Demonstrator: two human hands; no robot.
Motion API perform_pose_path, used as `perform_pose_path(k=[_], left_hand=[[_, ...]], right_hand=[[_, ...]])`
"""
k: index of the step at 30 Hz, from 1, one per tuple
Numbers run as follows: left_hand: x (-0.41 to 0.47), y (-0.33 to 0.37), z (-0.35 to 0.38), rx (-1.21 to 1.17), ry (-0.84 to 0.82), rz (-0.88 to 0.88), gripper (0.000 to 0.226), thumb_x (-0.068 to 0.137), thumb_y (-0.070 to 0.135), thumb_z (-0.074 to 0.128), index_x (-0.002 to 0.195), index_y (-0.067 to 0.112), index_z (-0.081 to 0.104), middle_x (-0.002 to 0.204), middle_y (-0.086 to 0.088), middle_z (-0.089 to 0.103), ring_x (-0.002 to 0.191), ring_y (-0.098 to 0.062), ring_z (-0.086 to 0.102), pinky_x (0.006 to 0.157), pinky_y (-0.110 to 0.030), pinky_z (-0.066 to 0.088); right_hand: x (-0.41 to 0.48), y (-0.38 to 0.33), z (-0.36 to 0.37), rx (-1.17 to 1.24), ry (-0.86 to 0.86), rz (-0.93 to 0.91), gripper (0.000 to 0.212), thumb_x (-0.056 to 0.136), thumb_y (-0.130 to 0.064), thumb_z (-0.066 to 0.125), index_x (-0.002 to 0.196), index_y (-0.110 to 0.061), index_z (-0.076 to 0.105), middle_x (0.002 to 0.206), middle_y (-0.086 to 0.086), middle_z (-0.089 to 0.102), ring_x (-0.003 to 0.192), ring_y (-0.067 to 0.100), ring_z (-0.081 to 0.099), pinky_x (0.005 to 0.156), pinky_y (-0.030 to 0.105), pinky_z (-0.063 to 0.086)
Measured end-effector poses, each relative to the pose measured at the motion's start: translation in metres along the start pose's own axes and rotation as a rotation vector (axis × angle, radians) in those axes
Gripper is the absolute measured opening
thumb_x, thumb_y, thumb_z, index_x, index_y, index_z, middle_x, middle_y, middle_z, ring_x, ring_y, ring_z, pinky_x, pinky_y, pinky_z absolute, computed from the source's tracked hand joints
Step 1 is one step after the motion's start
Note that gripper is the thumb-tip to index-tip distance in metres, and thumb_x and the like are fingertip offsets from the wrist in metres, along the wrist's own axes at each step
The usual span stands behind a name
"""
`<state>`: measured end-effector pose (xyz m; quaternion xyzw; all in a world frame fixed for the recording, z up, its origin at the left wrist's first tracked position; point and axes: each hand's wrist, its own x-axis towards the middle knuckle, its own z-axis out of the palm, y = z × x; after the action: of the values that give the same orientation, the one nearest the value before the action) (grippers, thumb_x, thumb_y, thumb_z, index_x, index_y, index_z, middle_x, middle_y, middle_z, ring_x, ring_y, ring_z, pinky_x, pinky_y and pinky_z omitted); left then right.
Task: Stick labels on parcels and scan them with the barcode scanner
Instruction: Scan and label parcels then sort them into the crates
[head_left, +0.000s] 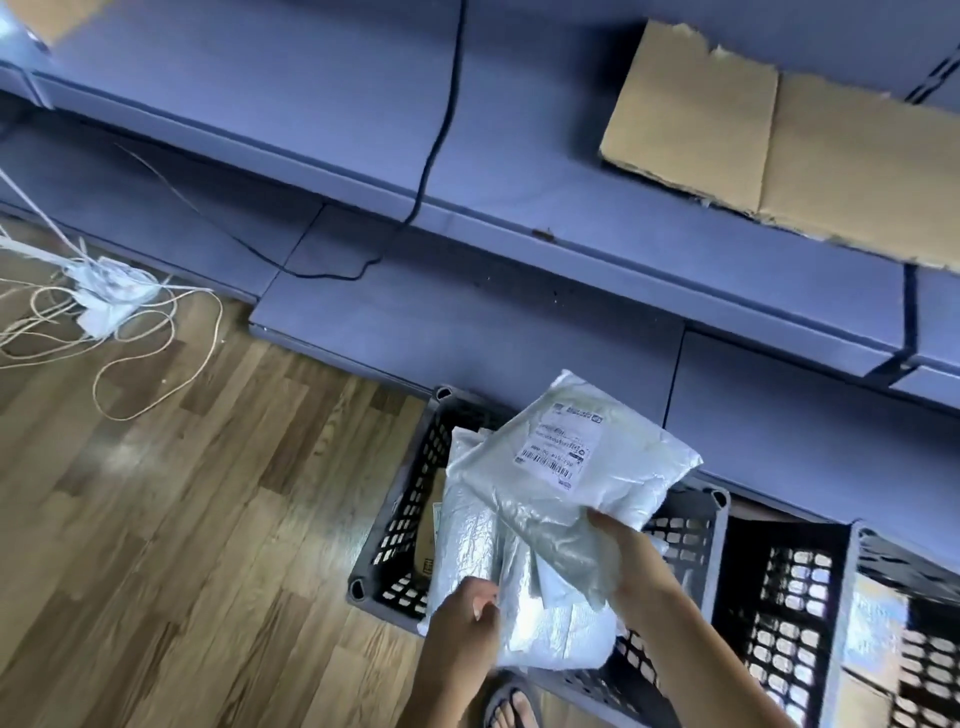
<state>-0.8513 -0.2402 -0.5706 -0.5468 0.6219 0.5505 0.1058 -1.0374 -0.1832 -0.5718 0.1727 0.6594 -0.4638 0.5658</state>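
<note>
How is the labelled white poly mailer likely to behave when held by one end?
The labelled mailer, pinched by the right hand, looks wrinkled and saggy, so probably floppy. Its glossy film suggests slipperiness. One hand holds it up, so likely light.

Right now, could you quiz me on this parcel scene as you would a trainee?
1. True or false: the parcel held by the right hand already carries a label.
2. What does the left hand grip? A) a scanner B) a second white parcel C) cardboard
3. Fill in: the parcels are held over a dark slotted ____ standing on the wooden floor.

Key: 1 true; 2 B; 3 crate.
</note>
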Motion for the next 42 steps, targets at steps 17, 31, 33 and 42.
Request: perform_pose_path(k=[17,31,33,42], left_hand=[[-0.198,0.097,-0.070,-0.019,0.097,0.128,0.017,0.091,0.012,0.050,0.087,0.027,0.057,0.099,-0.006,0.065,0.085,-0.019,0.057,0.080,-0.029,0.045],[-0.327,0.165,-0.129,0.071,0.082,0.333,0.014,0.089,0.013,0.051,0.088,0.026,0.057,0.097,-0.001,0.062,0.076,-0.013,0.058,0.079,-0.026,0.049],[-0.327,0.169,-0.148,0.125,0.082,0.361,0.016,0.090,0.014,0.050,0.087,0.028,0.056,0.093,0.002,0.061,0.076,-0.011,0.057,0.077,-0.023,0.047],[-0.302,0.177,-0.279,0.268,0.107,0.461,0.015,0.095,0.021,0.047,0.089,0.032,0.055,0.104,0.004,0.061,0.087,-0.010,0.060,0.085,-0.024,0.048]], right_hand=[[-0.320,-0.059,-0.046,0.003,-0.249,-0.187,0.011,0.087,-0.013,0.062,0.094,-0.005,0.064,0.090,0.009,0.063,0.086,0.026,0.062,0.095,0.039,0.043],[-0.452,-0.071,-0.040,0.092,-0.343,-0.391,0.038,0.080,-0.006,0.068,0.116,-0.001,0.057,0.097,0.019,0.070,0.073,0.031,0.069,0.059,0.035,0.056],[-0.459,-0.078,-0.028,0.122,-0.356,-0.423,0.035,0.083,-0.004,0.065,0.117,-0.001,0.056,0.097,0.020,0.071,0.072,0.031,0.070,0.055,0.034,0.055],[-0.481,-0.128,0.087,0.178,-0.452,-0.595,0.040,0.084,-0.005,0.064,0.123,-0.004,0.057,0.109,0.018,0.069,0.087,0.031,0.071,0.064,0.036,0.057]])
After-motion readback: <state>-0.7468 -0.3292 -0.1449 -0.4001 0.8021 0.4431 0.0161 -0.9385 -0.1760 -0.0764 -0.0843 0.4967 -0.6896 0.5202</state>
